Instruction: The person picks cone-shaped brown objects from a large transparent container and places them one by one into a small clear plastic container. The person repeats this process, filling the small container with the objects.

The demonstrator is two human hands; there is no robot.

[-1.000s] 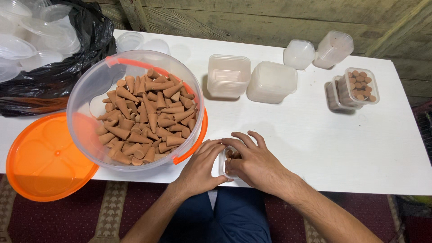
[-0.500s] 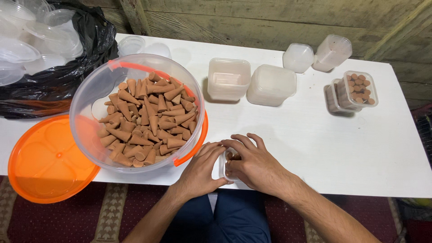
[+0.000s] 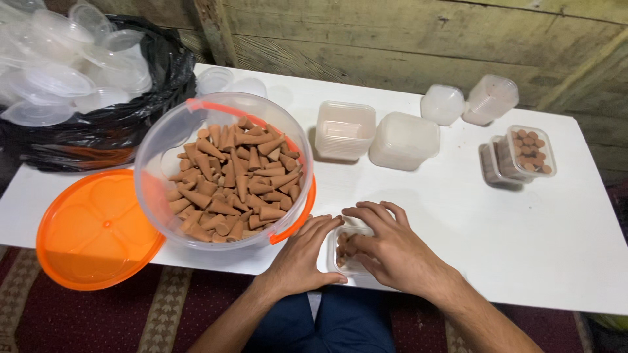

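Both hands have stayed put over the last second, left hand (image 3: 301, 258) steadying and right hand (image 3: 389, 245) cupped over the small clear container (image 3: 347, 252) (part-filled with cones) at the worktop (image 3: 458, 216) edge, so filling continues.

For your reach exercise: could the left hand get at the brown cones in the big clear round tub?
Probably yes: the left hand lies beside the open tub, nothing between, cones uncovered.

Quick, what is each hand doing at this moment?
Left hand: fingers loosely curved against the side of the small clear container, steadying it.
Right hand: fingers spread over the container's top; whether it grips a cone cannot be told.
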